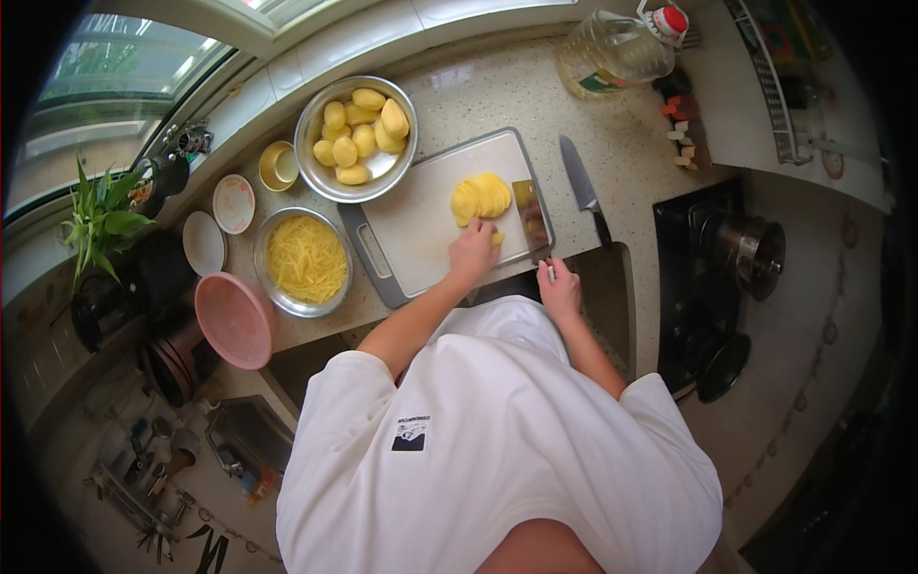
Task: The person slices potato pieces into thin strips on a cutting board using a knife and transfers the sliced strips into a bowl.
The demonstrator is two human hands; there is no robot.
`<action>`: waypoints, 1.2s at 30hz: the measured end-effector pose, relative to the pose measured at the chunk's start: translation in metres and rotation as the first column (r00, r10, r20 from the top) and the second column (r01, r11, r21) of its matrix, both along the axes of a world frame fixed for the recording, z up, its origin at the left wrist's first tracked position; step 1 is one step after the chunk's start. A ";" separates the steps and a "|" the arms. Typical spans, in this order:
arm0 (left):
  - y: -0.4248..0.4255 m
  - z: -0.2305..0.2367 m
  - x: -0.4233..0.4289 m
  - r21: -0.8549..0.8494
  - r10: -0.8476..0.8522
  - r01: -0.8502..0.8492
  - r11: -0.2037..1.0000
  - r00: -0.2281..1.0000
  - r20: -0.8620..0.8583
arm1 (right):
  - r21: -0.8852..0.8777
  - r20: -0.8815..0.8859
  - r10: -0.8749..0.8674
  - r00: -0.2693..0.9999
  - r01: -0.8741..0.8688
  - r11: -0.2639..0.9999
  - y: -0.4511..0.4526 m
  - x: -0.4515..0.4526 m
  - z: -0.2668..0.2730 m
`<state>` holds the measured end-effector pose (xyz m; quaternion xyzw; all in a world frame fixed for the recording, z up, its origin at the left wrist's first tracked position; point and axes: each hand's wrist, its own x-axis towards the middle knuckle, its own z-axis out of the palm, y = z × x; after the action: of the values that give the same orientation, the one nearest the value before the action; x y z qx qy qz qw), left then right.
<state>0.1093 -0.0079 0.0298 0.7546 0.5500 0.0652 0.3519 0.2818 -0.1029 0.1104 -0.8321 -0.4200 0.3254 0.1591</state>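
Observation:
My left hand is over the near part of a white cutting board with a grey rim. Its fingers close around a small potato piece, partly hidden by them. Just beyond the fingertips, overlapping potato slices lie fanned on the board. My right hand grips the handle of a cleaver. The broad, shiny blade lies over the board's right side, beside the slices.
Peeled potatoes fill a steel basin touching the board's far left. A steel bowl holds potato shreds. Right of the board lies a kitchen knife. A pink basin, an oil jug and a stove stand farther out.

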 end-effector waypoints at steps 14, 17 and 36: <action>0.033 0.003 -0.035 -0.061 0.339 -0.333 0.941 0.929 0.147 | 0.080 0.010 -0.029 1.000 0.029 0.996 -0.007 0.004 -0.006; 0.048 -0.008 -0.049 0.018 0.360 -0.371 0.928 0.910 0.204 | 0.034 0.017 -0.014 1.000 0.013 0.999 -0.004 0.004 -0.005; 0.085 -0.019 -0.003 0.443 -0.389 0.380 0.812 0.918 -0.076 | 0.063 0.026 -0.010 1.000 0.008 0.998 0.001 0.019 -0.008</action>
<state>0.1061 0.0770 0.0104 0.9099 0.3529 0.1246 0.1790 0.3010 -0.1019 0.1027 -0.8327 -0.4283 0.3003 0.1814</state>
